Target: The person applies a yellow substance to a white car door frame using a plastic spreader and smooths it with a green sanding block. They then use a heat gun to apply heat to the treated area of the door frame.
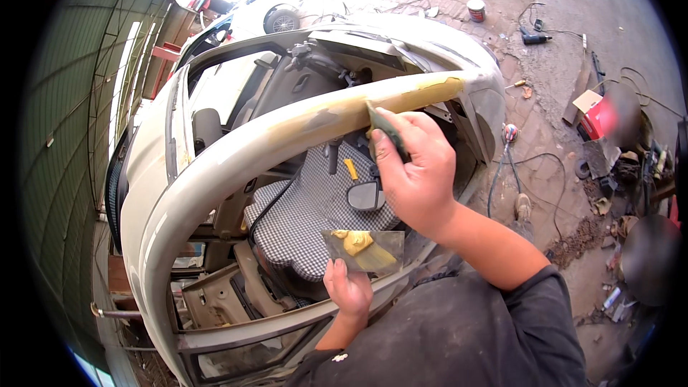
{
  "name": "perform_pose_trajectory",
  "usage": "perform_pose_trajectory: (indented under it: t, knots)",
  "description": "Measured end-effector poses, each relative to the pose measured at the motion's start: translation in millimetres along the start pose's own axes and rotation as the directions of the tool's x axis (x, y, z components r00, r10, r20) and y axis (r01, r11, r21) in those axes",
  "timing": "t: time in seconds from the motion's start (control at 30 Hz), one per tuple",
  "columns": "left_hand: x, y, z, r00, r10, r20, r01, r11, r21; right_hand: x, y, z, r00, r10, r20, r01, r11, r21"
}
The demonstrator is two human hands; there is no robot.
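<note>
- While the right hand [416, 172] grips a spreader [387, 129] pressed against the car's roof pillar [301, 129], yellow filler [423, 93] coats it.
- Below the pillar, the left hand [349, 288] grasps a filler-smeared board [363, 249].

Red-and-white box [593, 113] — on the ground, right.

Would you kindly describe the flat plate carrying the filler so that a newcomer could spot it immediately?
Start at the pale car roof frame arching across the picture, then drop past the checked seat cover below it. There the left hand holds up a thin rectangular metal plate. It alone bears a yellow dab of filler, unlike the dark spreader in the right hand.
</note>
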State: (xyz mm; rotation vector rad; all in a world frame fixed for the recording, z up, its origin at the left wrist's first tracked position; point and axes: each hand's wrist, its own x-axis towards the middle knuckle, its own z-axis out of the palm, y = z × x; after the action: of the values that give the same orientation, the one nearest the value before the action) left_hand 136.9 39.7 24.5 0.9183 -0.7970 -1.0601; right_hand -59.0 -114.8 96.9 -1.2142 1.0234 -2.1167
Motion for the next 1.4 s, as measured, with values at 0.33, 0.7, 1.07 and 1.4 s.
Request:
perform_pose_trajectory:
  t: [0.33, 0.7, 1.07, 1.4]
  knots:
    - [0.8, 0.2, 3.9, 1.0, -0.003, 0.01, 0.003, 0.998, 0.055, 7.1, 137.7, -79.3, 0.817, 0.461, -0.345, -0.462, 0.883, 0.084]
    - [-6.4, -0.8, -31.6, 0.996, 0.084, -0.007, -0.082, 0.985, 0.155, 31.4, 124.7, -66.4, 0.793, 0.532, -0.296, -0.541, 0.839, 0.059]
    - [7.2, -1.7, -1.4, 0.998, -0.018, -0.054, 0.018, 1.0, 0.004, 13.4, 21.2, -9.7, 0.982, 0.159, -0.098, -0.157, 0.987, 0.026]
    - [-1.3, -2.4, 4.9, 0.995, 0.078, -0.062, -0.07, 0.99, 0.121, 9.4, -3.3, -37.6, 0.995, -0.005, 0.096, 0.0, 0.998, 0.056]
